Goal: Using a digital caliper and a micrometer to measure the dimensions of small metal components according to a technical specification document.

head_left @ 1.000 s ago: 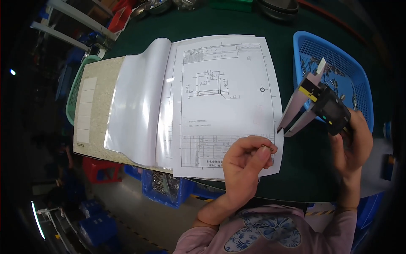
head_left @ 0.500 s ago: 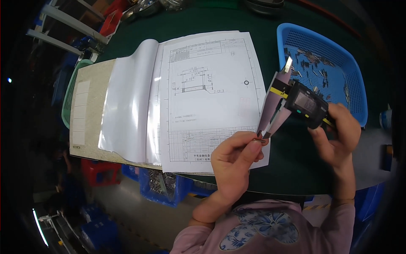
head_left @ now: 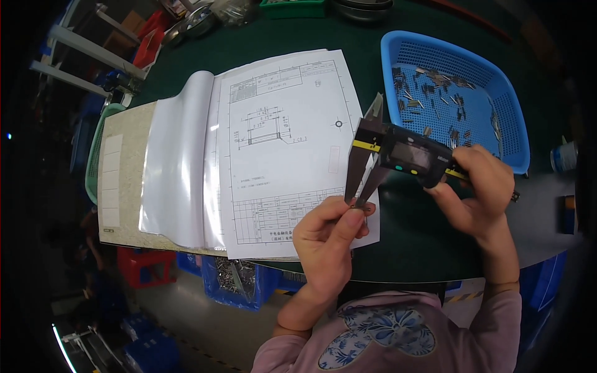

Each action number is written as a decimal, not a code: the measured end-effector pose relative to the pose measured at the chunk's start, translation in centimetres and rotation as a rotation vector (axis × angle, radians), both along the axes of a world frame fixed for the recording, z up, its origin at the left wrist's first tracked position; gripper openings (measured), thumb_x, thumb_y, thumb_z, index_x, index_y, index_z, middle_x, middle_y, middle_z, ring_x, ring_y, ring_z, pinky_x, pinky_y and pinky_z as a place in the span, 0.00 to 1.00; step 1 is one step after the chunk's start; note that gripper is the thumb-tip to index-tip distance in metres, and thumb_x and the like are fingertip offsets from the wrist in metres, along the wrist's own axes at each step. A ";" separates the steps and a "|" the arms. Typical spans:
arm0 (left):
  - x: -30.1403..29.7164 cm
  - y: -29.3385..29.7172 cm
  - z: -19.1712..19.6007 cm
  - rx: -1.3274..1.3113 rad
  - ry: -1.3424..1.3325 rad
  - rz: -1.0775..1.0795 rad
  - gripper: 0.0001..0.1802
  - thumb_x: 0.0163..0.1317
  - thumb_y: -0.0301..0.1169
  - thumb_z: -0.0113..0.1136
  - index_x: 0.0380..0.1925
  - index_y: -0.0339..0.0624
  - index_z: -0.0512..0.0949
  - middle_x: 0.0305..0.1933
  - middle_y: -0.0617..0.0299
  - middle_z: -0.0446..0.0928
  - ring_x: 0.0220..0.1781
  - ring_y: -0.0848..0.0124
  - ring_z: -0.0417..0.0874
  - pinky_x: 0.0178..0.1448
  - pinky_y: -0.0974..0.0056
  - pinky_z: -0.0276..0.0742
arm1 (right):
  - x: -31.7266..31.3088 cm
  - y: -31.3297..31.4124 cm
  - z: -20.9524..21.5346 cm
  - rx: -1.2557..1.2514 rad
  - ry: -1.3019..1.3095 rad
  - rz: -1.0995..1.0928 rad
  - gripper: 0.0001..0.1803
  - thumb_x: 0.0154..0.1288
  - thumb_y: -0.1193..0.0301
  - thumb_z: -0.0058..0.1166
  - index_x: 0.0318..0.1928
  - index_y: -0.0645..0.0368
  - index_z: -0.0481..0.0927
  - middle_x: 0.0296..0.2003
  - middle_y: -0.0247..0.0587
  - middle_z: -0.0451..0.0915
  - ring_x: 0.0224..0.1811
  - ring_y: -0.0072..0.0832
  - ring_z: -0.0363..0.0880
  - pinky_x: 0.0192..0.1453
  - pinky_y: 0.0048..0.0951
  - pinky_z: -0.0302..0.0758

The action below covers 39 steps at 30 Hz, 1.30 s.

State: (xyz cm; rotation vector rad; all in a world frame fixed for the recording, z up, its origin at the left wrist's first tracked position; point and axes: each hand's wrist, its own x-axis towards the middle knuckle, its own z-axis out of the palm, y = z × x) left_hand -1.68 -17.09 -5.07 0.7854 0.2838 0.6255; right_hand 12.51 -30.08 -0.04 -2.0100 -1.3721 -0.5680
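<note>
My right hand (head_left: 482,193) is closed around the beam end of a digital caliper (head_left: 410,155), its thumb under the black display housing. The two long measuring jaws point down toward my left hand (head_left: 326,239). Thumb and forefinger of that hand pinch a small, thin metal pin (head_left: 354,207) right at the jaw tips. Most of the pin is covered by the fingertips, and I cannot tell whether both jaws touch it. Beneath the left hand and the jaws lies a printed technical drawing (head_left: 283,165).
A blue perforated basket (head_left: 390,71) holding many loose metal pins stands at the right. The drawing lies in an open binder (head_left: 127,168) with a clear plastic sleeve (head_left: 177,168) on the green table (head_left: 413,248). At the right edge is a can (head_left: 564,156); dark bowls (head_left: 364,9) stand at the back.
The whole view has shifted, so the drawing and basket appear farther left. The caliper has moved slightly left toward my left hand, and its jaws look closer together. Both hands keep their grips.
</note>
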 end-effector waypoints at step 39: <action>0.1 0.6 -0.5 -0.101 -0.010 0.048 0.08 0.57 0.25 0.52 0.36 0.33 0.70 0.32 0.54 0.74 0.29 0.73 0.73 0.35 0.71 0.69 | 0.1 -0.1 -0.3 -0.101 0.020 -0.030 0.16 0.43 0.64 0.60 0.28 0.62 0.73 0.17 0.38 0.69 0.13 0.30 0.68 0.17 0.24 0.63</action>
